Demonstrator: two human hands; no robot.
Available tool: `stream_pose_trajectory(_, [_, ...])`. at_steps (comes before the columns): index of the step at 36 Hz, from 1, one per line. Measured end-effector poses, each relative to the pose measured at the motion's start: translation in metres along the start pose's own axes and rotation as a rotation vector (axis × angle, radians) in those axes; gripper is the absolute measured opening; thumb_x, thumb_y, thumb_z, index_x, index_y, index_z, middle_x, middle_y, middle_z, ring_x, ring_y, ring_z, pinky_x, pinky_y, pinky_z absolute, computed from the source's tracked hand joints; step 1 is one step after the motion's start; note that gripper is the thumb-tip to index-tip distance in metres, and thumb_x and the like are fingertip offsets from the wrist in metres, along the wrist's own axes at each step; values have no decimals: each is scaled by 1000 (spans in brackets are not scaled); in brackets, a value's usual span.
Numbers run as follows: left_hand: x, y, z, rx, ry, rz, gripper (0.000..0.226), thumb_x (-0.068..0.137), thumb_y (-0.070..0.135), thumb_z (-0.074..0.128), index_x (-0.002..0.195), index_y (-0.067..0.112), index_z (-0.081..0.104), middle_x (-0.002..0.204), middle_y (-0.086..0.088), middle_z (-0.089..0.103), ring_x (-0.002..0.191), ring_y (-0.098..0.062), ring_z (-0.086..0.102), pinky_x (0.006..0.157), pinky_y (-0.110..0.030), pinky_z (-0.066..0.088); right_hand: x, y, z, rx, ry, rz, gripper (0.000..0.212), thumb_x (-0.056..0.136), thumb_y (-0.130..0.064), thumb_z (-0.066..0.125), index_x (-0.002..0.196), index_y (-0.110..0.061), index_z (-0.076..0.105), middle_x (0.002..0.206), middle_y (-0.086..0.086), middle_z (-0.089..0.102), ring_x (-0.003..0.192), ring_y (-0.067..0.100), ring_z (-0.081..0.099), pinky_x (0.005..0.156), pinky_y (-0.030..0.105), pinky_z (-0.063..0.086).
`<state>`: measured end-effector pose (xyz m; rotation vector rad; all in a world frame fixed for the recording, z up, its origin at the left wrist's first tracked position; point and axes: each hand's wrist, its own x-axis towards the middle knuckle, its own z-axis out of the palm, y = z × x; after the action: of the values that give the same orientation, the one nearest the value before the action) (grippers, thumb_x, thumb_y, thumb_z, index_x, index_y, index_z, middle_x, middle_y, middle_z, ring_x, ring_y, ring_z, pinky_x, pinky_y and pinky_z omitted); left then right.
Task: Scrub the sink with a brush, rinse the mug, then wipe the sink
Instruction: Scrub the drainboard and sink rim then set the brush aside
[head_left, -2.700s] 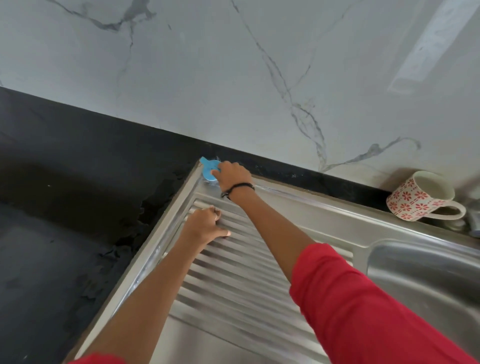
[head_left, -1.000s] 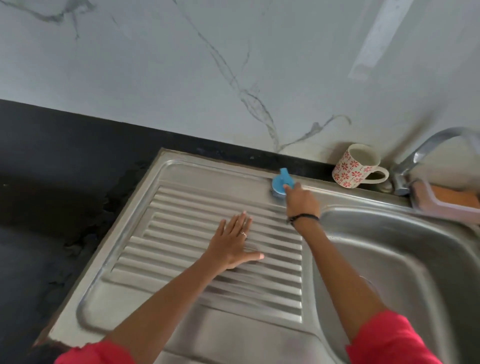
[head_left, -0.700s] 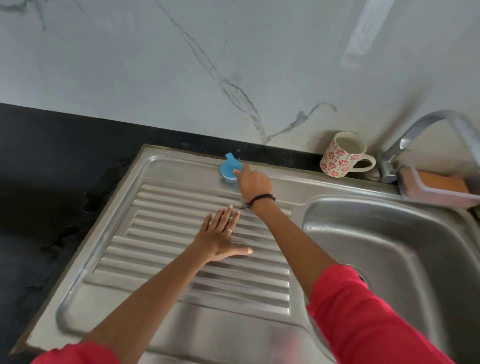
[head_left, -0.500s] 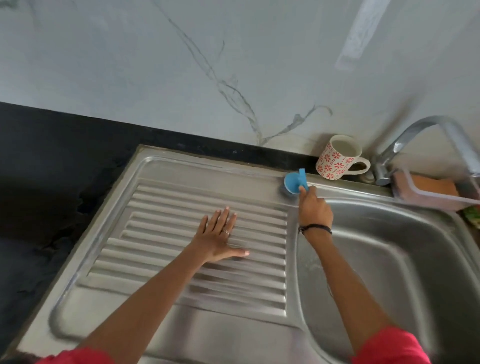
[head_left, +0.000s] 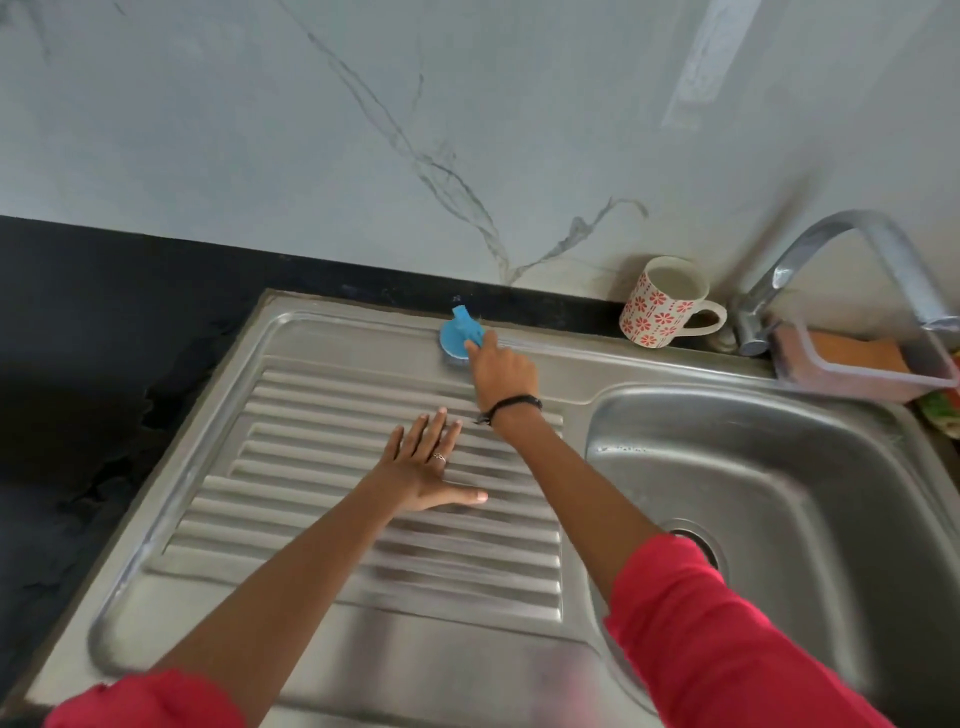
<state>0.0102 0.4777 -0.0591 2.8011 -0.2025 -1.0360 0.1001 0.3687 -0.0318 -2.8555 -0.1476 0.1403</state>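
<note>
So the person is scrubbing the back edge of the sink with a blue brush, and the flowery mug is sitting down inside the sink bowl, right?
Not quite. The right hand does hold the blue brush on the back edge of the sink, but the flowery mug is not in the bowl. The head view shows it standing on the back ledge by the tap, above the bowl.

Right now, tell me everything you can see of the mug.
The mug is white with red flower prints and looks ceramic. It stands upright on the sink's back rim, by the marble wall and just left of the tap. Its loop handle points right, toward the tap's base. The inside looks pale; contents cannot be told. Neither hand touches it.
</note>
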Motion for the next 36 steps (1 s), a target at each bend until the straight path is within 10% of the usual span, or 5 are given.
stream_pose_trajectory(12, [-1,2,0,3,13,-12,104,81,75,38,144,24,-26,148,-1,-38,138,-21,-30,114,-43,-15,-48,159,-40,196,234,658,46,102,-37,23,123,0,42,110,27,60,103,40,59,80,42,46])
stream_pose_trajectory(24, [4,85,19,19,109,81,98,83,71,38,146,24,-21,148,-7,-36,137,-24,-32,110,-45,-20,-18,74,-19,-88,-39,42,47,102,-35,26,137,-5,30,106,13,64,95,29,63,74,35,48])
stream_pose_trajectory(36, [13,115,27,-2,175,-26,103,82,68,46,146,23,-21,153,-8,-28,142,-25,-21,113,-48,-11,-52,241,-57,68,112,457,44,101,-37,31,121,-1,44,109,26,61,102,41,59,80,44,47])
